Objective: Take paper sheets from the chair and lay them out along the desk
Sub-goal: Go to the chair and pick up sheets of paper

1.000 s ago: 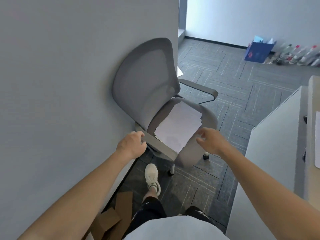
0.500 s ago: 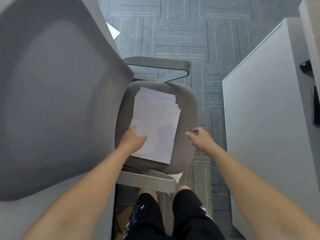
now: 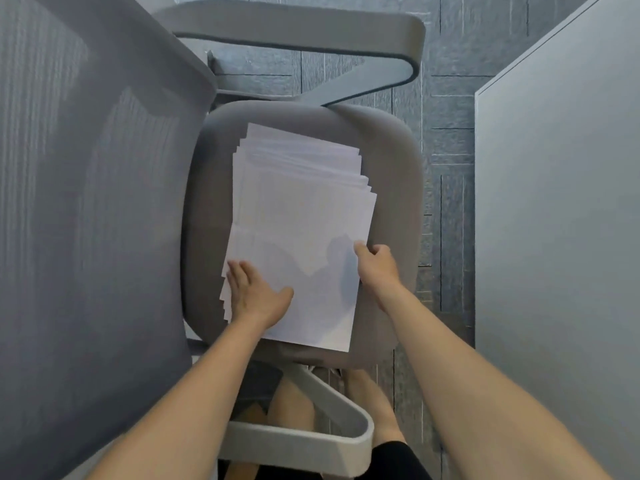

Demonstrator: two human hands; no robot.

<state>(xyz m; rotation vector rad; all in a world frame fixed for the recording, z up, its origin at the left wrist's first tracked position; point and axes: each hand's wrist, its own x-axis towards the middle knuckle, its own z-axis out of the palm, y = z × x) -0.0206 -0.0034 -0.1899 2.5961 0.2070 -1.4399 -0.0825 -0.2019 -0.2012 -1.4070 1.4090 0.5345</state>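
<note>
A fanned stack of white paper sheets [image 3: 304, 209] lies on the seat of a grey office chair [image 3: 394, 174], seen from straight above. My left hand [image 3: 256, 294] rests flat on the stack's near left corner, fingers straight. At the right edge of the stack my right hand [image 3: 375, 263] pinches the top sheet, thumb on top and fingers curled under the edge. The sheet looks slightly raised there, with a shadow beneath it.
The chair's mesh backrest [image 3: 97, 188] fills the left side. Its far armrest [image 3: 298, 26] and near armrest [image 3: 311, 434] flank the seat. A pale desk side panel [image 3: 561, 216] stands at the right, with grey carpet [image 3: 446, 133] between. My legs show below the seat.
My head has come down closer over the seat. My right hand moved left from beside the seat onto the stack's right edge and took hold of the top sheet. My left hand stays on the stack.
</note>
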